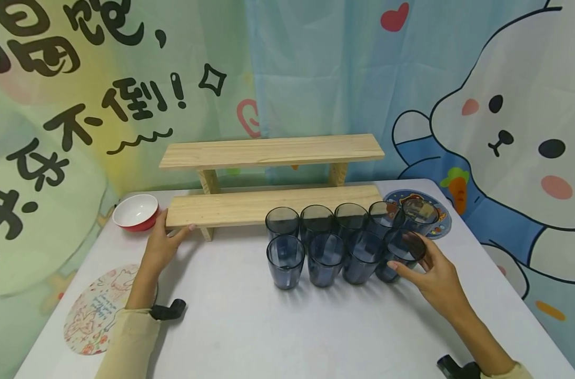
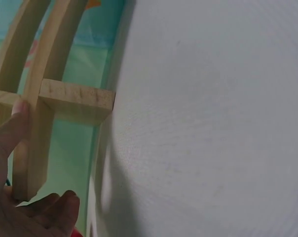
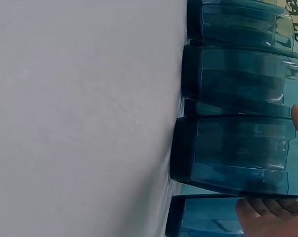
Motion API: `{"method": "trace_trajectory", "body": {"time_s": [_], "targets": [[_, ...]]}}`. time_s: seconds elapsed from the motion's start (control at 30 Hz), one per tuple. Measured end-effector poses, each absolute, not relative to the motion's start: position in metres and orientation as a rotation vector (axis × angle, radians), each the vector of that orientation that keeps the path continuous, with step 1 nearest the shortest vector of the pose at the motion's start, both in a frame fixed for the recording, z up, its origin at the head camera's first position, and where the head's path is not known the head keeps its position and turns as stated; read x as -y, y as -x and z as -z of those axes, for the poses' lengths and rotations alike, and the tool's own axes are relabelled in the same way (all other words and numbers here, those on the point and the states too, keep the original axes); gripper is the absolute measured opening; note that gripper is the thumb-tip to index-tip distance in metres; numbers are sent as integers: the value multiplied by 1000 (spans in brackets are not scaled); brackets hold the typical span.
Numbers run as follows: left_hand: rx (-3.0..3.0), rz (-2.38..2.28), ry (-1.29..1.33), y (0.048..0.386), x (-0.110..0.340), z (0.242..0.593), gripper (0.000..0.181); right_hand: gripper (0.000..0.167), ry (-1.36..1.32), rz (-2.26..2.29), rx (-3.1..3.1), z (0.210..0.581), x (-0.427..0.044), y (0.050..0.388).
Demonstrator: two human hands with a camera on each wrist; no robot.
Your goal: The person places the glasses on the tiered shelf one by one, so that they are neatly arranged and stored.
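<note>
At the left end of a two-tier wooden shelf (image 1: 268, 205), my left hand (image 1: 163, 247) grips the lower board. In the left wrist view the thumb of the left hand (image 2: 20, 197) presses the wooden board (image 2: 33, 123), while the other fingers bend beyond its end. Several dark blue drinking glasses (image 1: 286, 260) stand upright in two rows ahead of the shelf's right half. My right hand (image 1: 436, 279) holds the front row's rightmost glass (image 1: 403, 247), thumb on the near side. The right wrist view shows the right hand (image 3: 282, 217) around that glass (image 3: 233, 153).
Left of the shelf sits a red bowl with a white inside (image 1: 136, 210). A round patterned mat (image 1: 90, 321) lies at the table's left, and a blue round mat (image 1: 441, 223) lies behind the glasses at right. A printed curtain (image 1: 297, 68) hangs behind the white table (image 1: 249, 326).
</note>
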State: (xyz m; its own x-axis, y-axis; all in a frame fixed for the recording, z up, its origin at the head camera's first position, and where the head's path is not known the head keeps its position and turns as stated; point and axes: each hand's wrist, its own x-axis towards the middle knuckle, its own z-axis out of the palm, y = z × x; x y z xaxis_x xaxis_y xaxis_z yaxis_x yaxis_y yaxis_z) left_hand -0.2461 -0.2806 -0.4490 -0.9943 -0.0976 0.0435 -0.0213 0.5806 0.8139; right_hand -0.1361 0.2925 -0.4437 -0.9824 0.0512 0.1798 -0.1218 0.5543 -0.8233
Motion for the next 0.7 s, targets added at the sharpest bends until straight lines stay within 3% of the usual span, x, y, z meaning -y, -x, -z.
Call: {"method": "trace_trajectory", "body": {"time_s": [0.7], "targets": [[2711,1436,-92,246,280,450,94,84,-37,-1417,2563,441,-291,133]]}}
